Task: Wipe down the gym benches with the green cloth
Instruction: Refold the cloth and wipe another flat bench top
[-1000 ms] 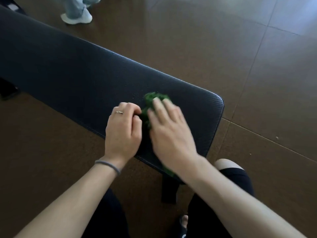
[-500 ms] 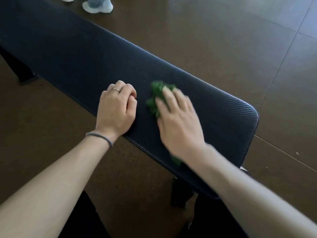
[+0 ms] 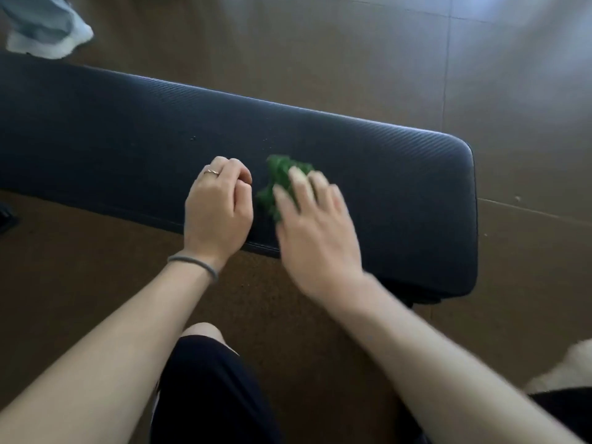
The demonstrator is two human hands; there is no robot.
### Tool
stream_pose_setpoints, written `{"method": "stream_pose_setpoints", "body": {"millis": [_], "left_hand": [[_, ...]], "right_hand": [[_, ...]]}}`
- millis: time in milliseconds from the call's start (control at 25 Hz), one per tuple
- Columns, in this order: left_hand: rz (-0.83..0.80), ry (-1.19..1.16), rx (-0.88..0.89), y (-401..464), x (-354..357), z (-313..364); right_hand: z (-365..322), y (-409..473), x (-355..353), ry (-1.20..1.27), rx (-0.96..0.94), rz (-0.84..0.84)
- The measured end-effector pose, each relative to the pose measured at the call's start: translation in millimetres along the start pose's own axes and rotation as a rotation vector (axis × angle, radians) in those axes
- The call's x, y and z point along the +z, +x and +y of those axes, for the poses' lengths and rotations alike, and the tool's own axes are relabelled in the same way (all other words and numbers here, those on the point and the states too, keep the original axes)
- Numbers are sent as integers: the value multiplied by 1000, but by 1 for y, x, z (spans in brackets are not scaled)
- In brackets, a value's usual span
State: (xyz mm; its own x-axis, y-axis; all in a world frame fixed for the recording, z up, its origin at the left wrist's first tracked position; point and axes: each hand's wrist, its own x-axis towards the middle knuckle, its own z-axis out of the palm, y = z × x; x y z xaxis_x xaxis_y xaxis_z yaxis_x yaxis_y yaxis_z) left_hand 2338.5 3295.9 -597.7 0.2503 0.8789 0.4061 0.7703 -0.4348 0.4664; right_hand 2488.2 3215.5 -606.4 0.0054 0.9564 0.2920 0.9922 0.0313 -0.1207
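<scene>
bench (image 3: 368,174) long axis left-right, rounded end right | right hand (image 3: 315,232) flat, pressing cloth (image 3: 277,184) | left hand (image 3: 217,209) curled, empty, resting on bench

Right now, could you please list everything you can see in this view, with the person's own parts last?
bench: one, dark navy padded top, running from the left edge to its rounded end at right.
cloth: one, green, bunched on the bench near its front edge, under the right hand.
floor: brown, with seam lines, all around the bench.
shoe: one, pale, with a light blue trouser leg, another person's, at top left beyond the bench.
ring: one, thin, on a left finger.
hair tie: one, grey, on the left wrist.
left hand: fingers curled, resting on the bench, holding nothing.
right hand: fingers straight, pressing the cloth; blurred.
</scene>
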Motion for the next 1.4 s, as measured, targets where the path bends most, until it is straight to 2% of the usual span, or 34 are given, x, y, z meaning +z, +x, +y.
{"method": "stream_pose_setpoints", "body": {"millis": [120,240,360,480,560,640,760,880,960,1040,1120,1160,1200,1240,1360,1400], "left_hand": [[-11,19,52,2,-7,-19],[13,67,32,-2,-4,-21],[22,63,23,-5,-3,-20],[15,64,44,-6,-1,-18],[10,52,40,-5,-1,-17],[8,50,46,-5,-1,-18],[8,52,49,-5,-3,-22],[4,54,44,-6,-2,-21],[2,62,37,-6,-2,-20],[-5,79,32,-5,-1,-20],[-9,93,32,-5,0,-20],[-7,97,30,-5,0,-21],[-3,95,25,-5,0,-21],[0,86,16,-5,0,-20],[3,65,-6,-5,1,-18],[1,73,-2,-6,1,-18]], "right_hand": [[-29,-36,0,-61,-34,22],[-2,-32,-2,-166,-66,19],[47,-65,-23,-200,127,56],[44,-72,-27,-205,335,92],[11,-38,-14,-183,274,92],[-21,-7,-2,-145,99,50],[-13,2,1,-120,9,7],[51,-18,-16,-189,252,28],[63,-24,-25,-177,434,58],[22,-17,-13,-186,343,74],[-27,-12,3,-100,54,18],[-29,1,5,-73,-70,3],[-16,23,6,-63,-116,2],[2,49,7,-59,-63,-6],[33,91,13,-112,281,-46],[25,87,18,-107,254,-17]]}}
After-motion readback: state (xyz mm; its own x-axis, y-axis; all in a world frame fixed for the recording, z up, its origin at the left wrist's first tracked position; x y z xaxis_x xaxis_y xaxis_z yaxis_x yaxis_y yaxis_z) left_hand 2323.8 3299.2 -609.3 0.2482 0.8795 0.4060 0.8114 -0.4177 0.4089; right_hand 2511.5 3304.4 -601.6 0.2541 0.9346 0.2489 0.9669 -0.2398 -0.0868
